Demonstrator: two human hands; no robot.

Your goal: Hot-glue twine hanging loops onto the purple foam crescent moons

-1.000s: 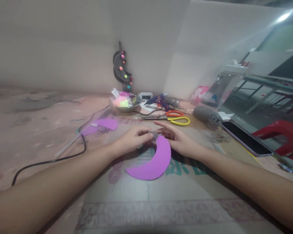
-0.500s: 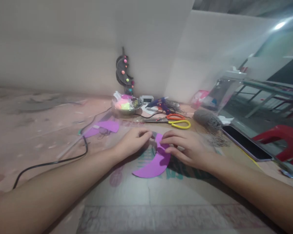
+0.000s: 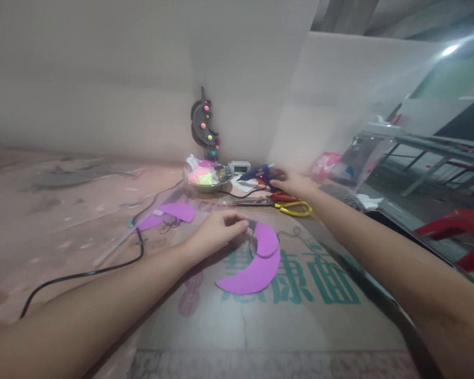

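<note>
A purple crescent (image 3: 263, 266) lies flat on the printed cardboard, its upper tip wrapped in grey yarn. My left hand (image 3: 225, 229) pinches that wrapped tip between thumb and fingers. A loose grey yarn strand (image 3: 296, 231) loops across the crescent and trails off to the right. Farther back, my right hand (image 3: 294, 183) has its fingers closed round the handle of a blue glue gun (image 3: 256, 172); part of the handle is hidden behind the fingers. Just in front of it are scissors (image 3: 294, 208) with red and yellow handles.
A bowl (image 3: 209, 184) of bright pompoms stands near the wall beside a small white digital clock (image 3: 240, 167). A decorated grey crescent (image 3: 203, 123) rises behind it. Purple scraps (image 3: 177, 211) and a black cord (image 3: 90, 272) lie left. A phone (image 3: 395, 226) is partly behind my right forearm.
My right hand has left the purple crescent and moved back and right to the glue gun. My left hand stays at the wrapped tip. The view has tilted slightly up.
</note>
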